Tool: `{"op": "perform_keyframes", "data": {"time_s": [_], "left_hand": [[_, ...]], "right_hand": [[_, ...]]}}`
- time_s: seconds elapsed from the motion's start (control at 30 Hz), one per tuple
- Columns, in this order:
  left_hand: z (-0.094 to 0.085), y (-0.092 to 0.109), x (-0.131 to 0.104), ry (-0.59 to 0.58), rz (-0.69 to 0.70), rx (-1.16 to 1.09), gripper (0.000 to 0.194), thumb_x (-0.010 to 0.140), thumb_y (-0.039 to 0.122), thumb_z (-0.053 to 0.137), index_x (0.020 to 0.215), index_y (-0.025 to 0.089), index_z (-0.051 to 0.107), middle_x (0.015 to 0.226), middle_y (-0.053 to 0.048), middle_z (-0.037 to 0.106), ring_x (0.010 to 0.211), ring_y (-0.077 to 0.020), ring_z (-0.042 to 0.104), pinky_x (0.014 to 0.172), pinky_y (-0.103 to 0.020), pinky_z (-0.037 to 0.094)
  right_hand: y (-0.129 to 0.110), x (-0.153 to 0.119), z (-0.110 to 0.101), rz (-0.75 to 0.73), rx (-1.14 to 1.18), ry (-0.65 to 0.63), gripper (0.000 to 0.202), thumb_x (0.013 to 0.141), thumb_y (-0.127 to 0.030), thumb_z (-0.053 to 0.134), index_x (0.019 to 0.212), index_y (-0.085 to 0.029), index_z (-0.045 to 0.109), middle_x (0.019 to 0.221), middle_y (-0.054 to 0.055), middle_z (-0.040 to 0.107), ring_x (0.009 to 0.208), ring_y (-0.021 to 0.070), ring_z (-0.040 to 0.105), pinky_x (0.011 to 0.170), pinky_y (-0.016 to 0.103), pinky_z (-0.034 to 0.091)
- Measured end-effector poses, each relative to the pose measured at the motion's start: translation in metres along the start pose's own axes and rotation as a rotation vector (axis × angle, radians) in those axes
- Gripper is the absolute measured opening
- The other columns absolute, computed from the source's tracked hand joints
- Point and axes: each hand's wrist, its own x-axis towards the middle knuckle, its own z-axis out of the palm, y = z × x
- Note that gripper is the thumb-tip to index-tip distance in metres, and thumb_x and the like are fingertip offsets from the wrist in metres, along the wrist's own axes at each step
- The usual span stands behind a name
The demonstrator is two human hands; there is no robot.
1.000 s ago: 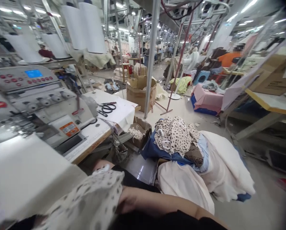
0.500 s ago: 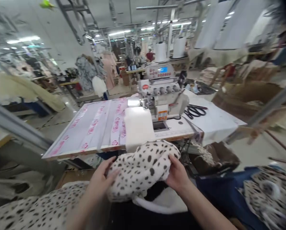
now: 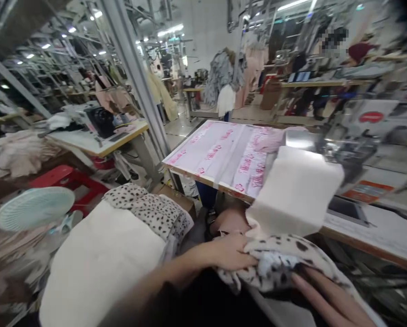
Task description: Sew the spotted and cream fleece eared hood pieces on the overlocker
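A bunched piece of white spotted fabric (image 3: 292,245) lies across my lap, below the table's front edge. My left hand (image 3: 232,252) is closed on its left end, with the thumb and fingers pressed into the folds. Lower right, my right hand (image 3: 329,295) is closed on the same fabric beside a dark opening, with some fingers hidden in the folds. Just above both hands, a plain cream fabric piece (image 3: 292,190) hangs over the table edge from the sewing machine (image 3: 367,141), which is blurred at the right.
Left of me lies a pile with a large cream panel (image 3: 104,268) and spotted fabric (image 3: 149,209). Beyond stand a red stool (image 3: 60,179), a pale blue basket (image 3: 35,209) and another sewing table (image 3: 101,141). A metal post (image 3: 135,68) rises beside the pink-printed tabletop (image 3: 213,150).
The view has turned left, so the machine sits farther right and the left pile shows. The spotted fabric is lower and more folded, with both hands still on it.
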Motion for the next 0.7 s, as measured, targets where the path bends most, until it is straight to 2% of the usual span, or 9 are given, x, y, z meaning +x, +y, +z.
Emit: {"op": "perform_keyframes", "data": {"time_s": [0.03,0.1,0.23,0.3,0.37,0.47,0.57,0.63,0.7], "left_hand": [[-0.006,-0.004,-0.004,-0.088,-0.076,-0.095,0.015,0.072,0.024,0.054,0.079,0.014,0.062,0.074,0.000,0.061,0.073,-0.0147,0.054,0.075,-0.025,0.045],[-0.016,-0.016,-0.009,-0.126,-0.189,-0.326,0.028,0.066,0.039,0.063,0.075,0.012,0.062,0.074,-0.001,0.061,0.076,-0.0160,0.054,0.080,-0.027,0.044],[-0.038,-0.032,-0.014,0.021,-0.242,-0.623,0.068,0.060,0.064,0.059,0.098,0.007,0.059,0.098,-0.012,0.062,0.096,-0.0238,0.054,0.092,-0.036,0.037],[-0.049,-0.030,-0.014,-0.034,-0.256,-0.739,0.071,0.062,0.064,0.058,0.101,0.005,0.058,0.100,-0.016,0.061,0.098,-0.0257,0.055,0.093,-0.039,0.036],[-0.056,-0.020,-0.014,-0.115,-0.293,-0.828,0.064,0.060,0.056,0.065,0.098,0.005,0.059,0.096,-0.015,0.064,0.094,-0.0251,0.057,0.094,-0.040,0.035],[-0.064,0.000,-0.013,-0.216,-0.350,-0.796,0.053,0.053,0.044,0.074,0.090,0.008,0.063,0.086,-0.009,0.066,0.082,-0.0204,0.060,0.092,-0.038,0.038],[-0.074,0.016,-0.006,-0.340,-0.428,-0.647,0.046,0.047,0.037,0.078,0.083,0.012,0.064,0.078,-0.004,0.067,0.069,-0.0169,0.060,0.082,-0.034,0.045],[-0.083,0.024,0.002,-0.456,-0.454,-0.489,0.039,0.050,0.035,0.075,0.080,0.013,0.065,0.075,-0.002,0.066,0.066,-0.0161,0.059,0.073,-0.031,0.047],[-0.093,0.032,0.011,-0.523,-0.390,-0.259,0.029,0.058,0.032,0.070,0.080,0.014,0.065,0.076,-0.001,0.066,0.068,-0.0153,0.059,0.070,-0.027,0.047]], "right_hand": [[0.000,0.001,-0.008,0.037,-0.081,-0.028,0.031,0.069,-0.046,0.062,0.096,-0.035,0.067,0.110,0.007,0.062,0.114,0.0308,0.047,0.094,0.040,0.044],[-0.007,0.004,-0.014,0.071,-0.128,-0.041,0.038,0.070,-0.048,0.059,0.103,-0.032,0.064,0.116,0.007,0.059,0.116,0.0314,0.046,0.097,0.042,0.040],[-0.038,0.018,0.004,-0.034,-0.005,0.006,0.045,0.072,-0.044,0.059,0.113,-0.026,0.057,0.117,0.009,0.057,0.110,0.0307,0.050,0.096,0.044,0.039],[-0.052,0.027,0.017,-0.093,0.107,-0.017,0.045,0.076,-0.040,0.058,0.118,-0.026,0.053,0.123,0.009,0.053,0.112,0.0284,0.049,0.096,0.044,0.038],[-0.063,0.038,0.025,-0.153,0.204,-0.076,0.048,0.078,-0.036,0.058,0.124,-0.028,0.046,0.130,0.006,0.046,0.118,0.0267,0.043,0.100,0.043,0.032],[-0.068,0.053,0.033,-0.129,0.338,-0.199,0.059,0.075,-0.035,0.062,0.129,-0.031,0.039,0.134,0.003,0.041,0.122,0.0260,0.037,0.101,0.042,0.029],[-0.061,0.066,0.037,-0.072,0.539,-0.389,0.060,0.070,-0.047,0.064,0.123,-0.024,0.048,0.126,0.007,0.049,0.116,0.0276,0.042,0.096,0.042,0.033],[-0.052,0.072,0.037,-0.094,0.642,-0.486,0.064,0.064,-0.054,0.066,0.116,-0.019,0.055,0.116,0.009,0.055,0.111,0.0275,0.046,0.095,0.041,0.033],[-0.046,0.072,0.034,-0.101,0.664,-0.532,0.065,0.059,-0.052,0.070,0.112,-0.017,0.057,0.107,0.008,0.059,0.107,0.0261,0.048,0.095,0.040,0.031]]}}
